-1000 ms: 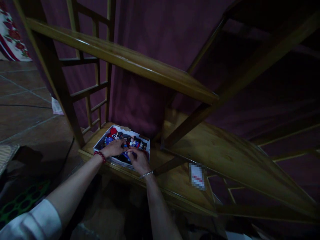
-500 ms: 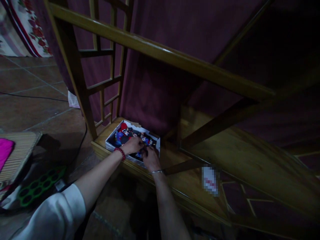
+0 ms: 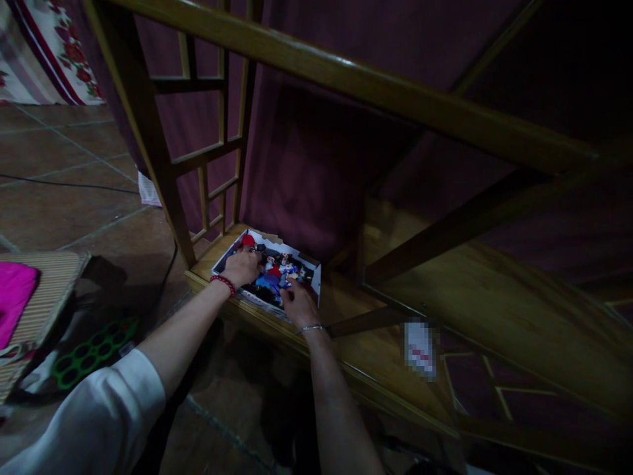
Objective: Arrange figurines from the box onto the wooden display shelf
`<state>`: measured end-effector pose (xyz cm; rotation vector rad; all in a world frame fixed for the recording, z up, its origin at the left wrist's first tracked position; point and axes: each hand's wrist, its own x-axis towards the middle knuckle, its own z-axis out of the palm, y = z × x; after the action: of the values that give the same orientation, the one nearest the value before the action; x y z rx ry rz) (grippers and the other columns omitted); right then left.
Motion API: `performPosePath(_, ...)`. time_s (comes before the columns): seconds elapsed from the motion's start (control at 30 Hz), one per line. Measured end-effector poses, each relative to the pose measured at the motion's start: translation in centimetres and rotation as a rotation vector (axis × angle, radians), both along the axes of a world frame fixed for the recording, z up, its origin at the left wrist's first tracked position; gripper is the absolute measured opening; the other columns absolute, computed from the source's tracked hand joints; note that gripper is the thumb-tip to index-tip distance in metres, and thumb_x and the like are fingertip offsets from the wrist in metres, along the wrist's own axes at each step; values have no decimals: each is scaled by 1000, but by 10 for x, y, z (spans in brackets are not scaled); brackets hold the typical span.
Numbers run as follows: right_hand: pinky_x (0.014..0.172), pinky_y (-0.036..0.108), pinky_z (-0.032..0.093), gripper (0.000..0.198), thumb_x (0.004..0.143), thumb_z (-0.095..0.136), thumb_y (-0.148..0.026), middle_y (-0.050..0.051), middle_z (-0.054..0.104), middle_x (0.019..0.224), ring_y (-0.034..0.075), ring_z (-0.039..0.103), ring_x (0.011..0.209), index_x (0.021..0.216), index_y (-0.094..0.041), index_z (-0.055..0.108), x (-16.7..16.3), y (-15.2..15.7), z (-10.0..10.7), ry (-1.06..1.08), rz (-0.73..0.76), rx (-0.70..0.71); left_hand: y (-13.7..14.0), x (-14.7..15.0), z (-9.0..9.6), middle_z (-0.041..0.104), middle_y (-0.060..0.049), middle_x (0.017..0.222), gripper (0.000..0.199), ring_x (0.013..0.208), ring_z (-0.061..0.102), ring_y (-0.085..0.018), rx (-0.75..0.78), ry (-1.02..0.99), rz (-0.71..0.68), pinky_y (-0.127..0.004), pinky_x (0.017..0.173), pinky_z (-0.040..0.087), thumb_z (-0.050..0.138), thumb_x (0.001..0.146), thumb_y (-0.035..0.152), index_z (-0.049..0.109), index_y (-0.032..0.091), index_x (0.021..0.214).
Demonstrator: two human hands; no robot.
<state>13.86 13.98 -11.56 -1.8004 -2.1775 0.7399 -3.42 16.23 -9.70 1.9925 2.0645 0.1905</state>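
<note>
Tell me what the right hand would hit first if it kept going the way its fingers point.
Most likely the small toy figures in the white box: the right hand points up and left into it, fingertips already at the blue piece. Past them stands the box's far wall, though depth is unclear.

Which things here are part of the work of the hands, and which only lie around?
In use:
- white box on the low wooden shelf
- small colourful figures inside it
- left hand, resting in the box
- right hand, fingers at the figures

Lying about:
- pink cloth on a woven mat
- green holed tray
- black cable on the floor
</note>
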Motion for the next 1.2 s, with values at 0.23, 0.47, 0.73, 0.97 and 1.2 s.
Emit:
performPosePath(0.23,79,28,44,29,81,47,-27,6,67,95,18,60,88,107,-20,58,2,0,-3,37,21,2,3,-13,-2,53,-19,115,42,103,53,-32,-154,76,19,-44,80,44,46,76,27,47,16,117)
performPosePath(0.47,72,26,47,30,73,58,-27,5,67,92,16,62,80,103,-21,61,4,7,-17,91,25,-25,1,-1,-8,57,-20,109,38,102,54,-29,-246,116,-86,-37,81,45,46,76,25,51,9,110)
performPosePath(0.73,75,25,45,19,74,58,-25,1,67,90,15,60,82,91,-25,65,0,11,-17,82,88,33,4,13,-12,62,-15,103,50,96,57,-28,-88,-8,-189,-37,79,44,46,76,38,46,14,119)
performPosePath(0.97,74,25,43,18,80,51,-29,4,63,87,14,57,80,81,-20,66,0,6,-8,49,163,111,4,27,-10,58,-13,113,55,99,56,-22,-135,-243,-296,-27,81,43,42,74,16,37,12,129)
performPosePath(1.2,79,26,44,26,81,47,-26,7,61,94,15,57,84,99,-16,62,1,11,-14,105,77,78,7,25,-12,60,-9,110,53,97,56,-17,-75,-446,-290,-22,81,42,37,73,8,42,14,125)
